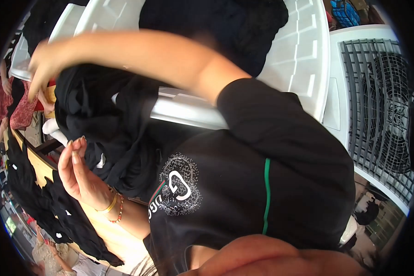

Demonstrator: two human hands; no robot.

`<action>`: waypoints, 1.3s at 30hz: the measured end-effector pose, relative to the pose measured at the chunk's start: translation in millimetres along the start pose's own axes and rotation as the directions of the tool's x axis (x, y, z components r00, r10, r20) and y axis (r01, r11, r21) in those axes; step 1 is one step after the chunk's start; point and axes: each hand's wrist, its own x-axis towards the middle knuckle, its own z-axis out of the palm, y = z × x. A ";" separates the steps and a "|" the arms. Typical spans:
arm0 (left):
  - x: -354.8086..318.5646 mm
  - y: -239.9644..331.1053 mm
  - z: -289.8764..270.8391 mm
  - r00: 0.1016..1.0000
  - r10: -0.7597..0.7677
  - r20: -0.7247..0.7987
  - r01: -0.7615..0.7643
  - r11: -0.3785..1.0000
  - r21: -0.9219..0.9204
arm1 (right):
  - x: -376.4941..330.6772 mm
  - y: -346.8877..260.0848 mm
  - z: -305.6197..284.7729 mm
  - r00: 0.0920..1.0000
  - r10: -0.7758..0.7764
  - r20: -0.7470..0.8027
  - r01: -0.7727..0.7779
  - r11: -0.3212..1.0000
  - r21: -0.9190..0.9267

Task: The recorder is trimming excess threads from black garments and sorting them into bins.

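My left hand (80,175), with a yellow band and a beaded bracelet at the wrist, is raised beside a heap of black cloth (105,119). Its thumb and fingertips meet in a pinch; whatever they hold, if anything, is too small to make out. Reaching across the top from the right, my bare right arm ends in my right hand (46,66), beyond the heap's upper left side. Motion smears that hand, so its grip is unclear. Small white patches show on the heap, and it lies against my black T-shirt (243,184).
A white plastic bin (299,60) holds dark cloth (211,32). On the left, black garments (64,216) lie along a pale wooden table (119,237). A slatted fan unit (377,106) stands at the right. People, one in patterned pink clothing (23,108), are at the left edge.
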 end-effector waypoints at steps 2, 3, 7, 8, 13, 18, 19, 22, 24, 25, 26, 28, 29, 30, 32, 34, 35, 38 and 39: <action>14.7 -3.8 21.6 0.995 0.050 0.086 -0.060 0.991 0.122 | -55.4 74.3 -69.6 0.940 0.128 -0.318 -0.115 0.992 0.057; 20.0 -2.3 39.2 0.991 0.069 0.117 -0.084 0.989 0.123 | -80.7 144.0 -102.8 0.891 0.225 -0.394 -0.221 0.974 0.056; 18.8 -8.3 44.1 0.986 0.023 0.166 -0.047 0.988 0.146 | -273.0 186.6 -157.2 0.588 0.336 -0.736 -0.632 0.759 -0.159; 23.7 -6.1 41.9 0.990 -0.045 0.134 0.015 0.976 0.217 | -288.3 204.0 -148.9 0.369 0.607 -0.704 -0.865 0.501 -0.023; 11.7 -9.4 0.6 0.992 -0.128 0.018 0.122 0.974 0.188 | -441.8 263.1 -184.1 -0.010 0.433 -0.901 -0.999 -0.040 -0.008; 11.0 1.9 -26.1 0.988 -0.149 -0.047 0.156 0.950 0.270 | -495.2 283.5 -188.1 -0.269 0.528 -0.805 -0.960 -0.215 0.180; 9.4 7.1 -29.5 0.985 -0.158 -0.064 0.170 0.940 0.296 | -494.7 284.2 -189.7 -0.294 0.644 -0.706 -0.955 -0.174 0.239; 10.4 5.7 -36.3 0.985 -0.155 -0.073 0.171 0.937 0.304 | -519.4 314.1 -221.4 -0.168 0.769 -0.617 -0.984 -0.090 0.155; 13.1 3.5 -37.1 0.987 -0.150 -0.064 0.162 0.944 0.287 | -537.9 324.9 -230.9 -0.114 0.635 -0.764 -0.993 -0.069 0.091; 13.9 3.8 -37.7 0.988 -0.142 -0.061 0.154 0.948 0.280 | -537.6 322.1 -234.8 -0.010 0.679 -0.734 -0.994 0.075 0.083; 15.5 4.5 -37.9 0.988 -0.144 -0.059 0.155 0.948 0.277 | -538.0 318.8 -239.0 0.096 0.706 -0.702 -0.973 0.216 0.084; 14.8 12.3 -30.9 0.994 -0.107 -0.039 0.114 0.949 0.294 | -500.3 280.9 -230.2 0.160 0.742 -0.651 -0.949 0.298 0.106; 15.1 14.1 -25.1 0.996 -0.091 -0.023 0.094 0.954 0.284 | -480.7 255.7 -223.5 0.210 0.826 -0.523 -0.914 0.356 0.196; 18.8 11.8 -18.9 0.996 -0.091 -0.021 0.094 0.958 0.273 | -465.2 232.4 -214.4 0.262 0.881 -0.393 -0.872 0.391 0.295; 25.9 11.7 -0.4 0.992 -0.061 0.111 0.030 0.964 0.264 | -432.2 203.8 -188.6 0.351 0.863 -0.363 -0.746 0.492 0.449; 40.7 -0.5 30.4 0.978 -0.076 0.196 0.003 0.939 0.345 | -418.0 195.0 -175.6 0.452 0.808 -0.377 -0.558 0.586 0.588; 47.8 0.6 51.2 0.969 -0.099 0.225 0.022 0.947 0.319 | -419.9 186.9 -180.3 0.529 0.773 -0.351 -0.478 0.613 0.629; 58.7 -9.3 92.4 0.916 -0.192 0.353 0.076 0.946 0.315 | -370.6 139.2 -162.1 0.611 0.674 -0.415 -0.330 0.693 0.641; 61.2 -4.3 105.8 0.889 -0.219 0.402 0.041 0.912 0.407 | -351.2 125.5 -152.5 0.610 0.672 -0.420 -0.322 0.694 0.644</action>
